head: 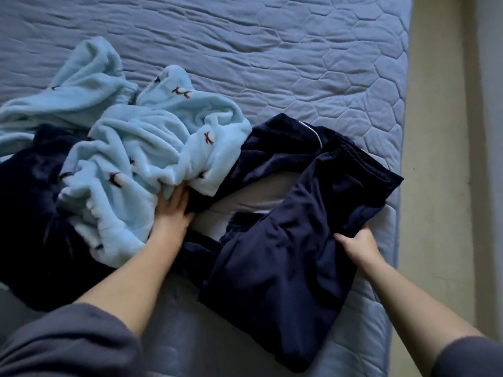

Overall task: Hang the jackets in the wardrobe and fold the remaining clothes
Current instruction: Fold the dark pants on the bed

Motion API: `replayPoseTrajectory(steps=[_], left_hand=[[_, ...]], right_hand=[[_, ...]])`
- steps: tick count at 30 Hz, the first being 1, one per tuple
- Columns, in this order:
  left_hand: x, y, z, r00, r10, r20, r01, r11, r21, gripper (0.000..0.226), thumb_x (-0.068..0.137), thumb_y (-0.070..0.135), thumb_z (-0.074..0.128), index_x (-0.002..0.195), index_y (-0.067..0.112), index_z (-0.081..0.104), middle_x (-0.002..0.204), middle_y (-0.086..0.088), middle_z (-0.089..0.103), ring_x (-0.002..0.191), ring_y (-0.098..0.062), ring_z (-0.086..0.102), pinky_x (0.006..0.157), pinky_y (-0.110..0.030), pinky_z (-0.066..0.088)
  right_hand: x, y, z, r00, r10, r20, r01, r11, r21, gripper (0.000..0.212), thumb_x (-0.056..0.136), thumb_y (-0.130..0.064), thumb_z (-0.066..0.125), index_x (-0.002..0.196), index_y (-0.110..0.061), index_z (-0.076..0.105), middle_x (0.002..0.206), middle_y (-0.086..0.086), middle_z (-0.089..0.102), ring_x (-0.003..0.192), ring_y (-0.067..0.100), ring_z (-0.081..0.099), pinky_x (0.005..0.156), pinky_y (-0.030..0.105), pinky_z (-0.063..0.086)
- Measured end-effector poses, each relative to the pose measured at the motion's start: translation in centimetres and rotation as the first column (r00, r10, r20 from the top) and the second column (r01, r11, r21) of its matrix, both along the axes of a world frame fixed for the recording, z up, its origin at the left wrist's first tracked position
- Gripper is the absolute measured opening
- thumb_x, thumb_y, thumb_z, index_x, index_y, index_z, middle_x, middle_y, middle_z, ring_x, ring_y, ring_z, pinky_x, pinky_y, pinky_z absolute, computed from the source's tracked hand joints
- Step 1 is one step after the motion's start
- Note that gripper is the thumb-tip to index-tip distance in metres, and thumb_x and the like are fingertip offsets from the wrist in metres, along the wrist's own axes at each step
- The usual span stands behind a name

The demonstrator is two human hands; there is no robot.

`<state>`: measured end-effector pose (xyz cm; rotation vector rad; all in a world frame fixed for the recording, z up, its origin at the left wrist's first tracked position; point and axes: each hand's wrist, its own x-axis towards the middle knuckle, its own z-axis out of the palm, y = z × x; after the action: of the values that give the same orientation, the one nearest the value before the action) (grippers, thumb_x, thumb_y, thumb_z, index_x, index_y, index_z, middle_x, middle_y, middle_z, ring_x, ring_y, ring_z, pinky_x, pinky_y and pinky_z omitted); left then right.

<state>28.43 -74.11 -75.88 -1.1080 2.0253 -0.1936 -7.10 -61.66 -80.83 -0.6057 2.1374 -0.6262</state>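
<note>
Beneath the pale-blue fleece (141, 148), fingertips of the left hand (174, 208).

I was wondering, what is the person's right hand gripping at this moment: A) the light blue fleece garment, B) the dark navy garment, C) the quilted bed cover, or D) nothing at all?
B, since the right hand has its fingers curled round the edge of the dark navy garment lying on the bed.

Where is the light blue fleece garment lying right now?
In the head view, the light blue fleece garment lies crumpled on the bed, left of the navy trousers, partly over dark clothes, with the left hand touching its right edge.
</note>
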Motion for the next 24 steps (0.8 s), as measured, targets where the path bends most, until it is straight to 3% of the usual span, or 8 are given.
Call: replayPoseTrajectory(steps=[3, 6, 8, 10, 14, 18, 20, 24], left_hand=[[-1.8, 1.0, -0.1, 0.998, -0.055, -0.044, 0.055, 0.999, -0.005, 0.043, 0.097, 0.039, 0.035, 0.138, 0.029, 0.043, 0.158, -0.021, 0.003, 0.141, -0.047, -0.014, 0.098, -0.073, -0.018], [-2.7, 3.7, -1.0, 0.970, -0.172, -0.172, 0.190, 0.977, 0.093, 0.058, 0.091, 0.045, 0.036, 0.144, 0.023, 0.030, 0.158, -0.018, 0.002, 0.144, -0.043, -0.006, 0.096, -0.074, -0.017], [-3.0, 5.4, -1.7, 0.962, -0.191, -0.196, 0.228, 0.956, 0.185, 0.056, 0.094, 0.036, 0.033, 0.146, 0.018, 0.025, 0.154, -0.015, 0.018, 0.141, -0.037, 0.016, 0.100, -0.074, -0.007], [-3.2, 5.6, -1.7, 0.981, -0.115, -0.157, 0.150, 0.961, 0.233, 0.044, 0.094, 0.027, 0.037, 0.136, 0.017, 0.036, 0.135, -0.010, 0.043, 0.123, -0.032, 0.043, 0.106, -0.065, 0.010], [-4.0, 4.5, -1.2, 0.990, -0.102, -0.098, 0.130, 0.930, 0.344, 0.029, 0.095, 0.018, 0.035, 0.122, 0.015, 0.048, 0.116, -0.003, 0.065, 0.107, -0.025, 0.062, 0.108, -0.044, 0.023], [-2.2, 0.3, -0.9, 0.989, 0.148, -0.030, -0.137, 0.960, 0.243, 0.034, 0.100, 0.013, 0.038, 0.127, 0.003, 0.054, 0.125, -0.016, 0.061, 0.116, -0.033, 0.057, 0.082, -0.027, 0.045], [-1.7, -1.1, -0.8, 0.966, 0.259, 0.019, -0.258, 0.950, 0.174, 0.035, 0.099, 0.009, 0.038, 0.129, 0.005, 0.054, 0.128, -0.015, 0.059, 0.117, -0.030, 0.057, 0.085, -0.030, 0.047], [-3.8, 1.3, -0.7, 0.986, 0.167, 0.003, -0.166, 0.980, 0.106, 0.035, 0.096, 0.007, 0.036, 0.128, 0.010, 0.050, 0.118, -0.009, 0.064, 0.107, -0.024, 0.063, 0.083, -0.029, 0.048]], right_hand=[[-0.2, 0.0, 0.3, 1.000, -0.007, 0.023, 0.007, 1.000, 0.001, 0.062, 0.080, 0.000, 0.071, 0.135, 0.001, 0.043, 0.129, 0.017, 0.057, 0.121, 0.030, 0.053, 0.097, 0.028, 0.038], [-0.4, 0.1, 0.3, 0.999, -0.006, 0.051, 0.006, 1.000, -0.012, 0.064, 0.080, 0.001, 0.070, 0.137, -0.001, 0.041, 0.131, 0.016, 0.056, 0.123, 0.029, 0.051, 0.098, 0.028, 0.038], [-0.6, 0.4, 0.3, 0.997, -0.002, 0.074, 0.003, 1.000, -0.018, 0.065, 0.081, 0.000, 0.069, 0.138, -0.004, 0.039, 0.131, 0.014, 0.056, 0.122, 0.029, 0.051, 0.095, 0.027, 0.038], [-0.7, 0.4, 0.4, 0.996, 0.009, 0.084, -0.008, 1.000, -0.017, 0.065, 0.081, -0.002, 0.070, 0.139, -0.006, 0.039, 0.132, 0.012, 0.055, 0.123, 0.028, 0.051, 0.094, 0.026, 0.037], [-1.3, 0.6, 0.5, 0.995, 0.072, 0.066, -0.071, 0.997, -0.010, 0.065, 0.081, -0.002, 0.071, 0.138, -0.002, 0.040, 0.132, 0.015, 0.055, 0.124, 0.030, 0.051, 0.096, 0.027, 0.038], [-2.9, 1.4, 0.5, 0.976, 0.218, 0.018, -0.218, 0.976, 0.000, 0.066, 0.080, 0.001, 0.072, 0.137, 0.001, 0.039, 0.133, 0.017, 0.054, 0.125, 0.031, 0.049, 0.096, 0.026, 0.037], [-3.8, 1.7, 0.5, 0.962, 0.272, 0.010, -0.272, 0.962, 0.009, 0.066, 0.080, 0.002, 0.071, 0.138, 0.002, 0.040, 0.134, 0.017, 0.053, 0.126, 0.031, 0.049, 0.100, 0.029, 0.037], [-4.4, 1.6, 0.7, 0.946, 0.324, -0.027, -0.323, 0.946, 0.032, 0.066, 0.079, 0.003, 0.071, 0.137, 0.003, 0.040, 0.135, 0.019, 0.052, 0.127, 0.033, 0.048, 0.097, 0.027, 0.036]])
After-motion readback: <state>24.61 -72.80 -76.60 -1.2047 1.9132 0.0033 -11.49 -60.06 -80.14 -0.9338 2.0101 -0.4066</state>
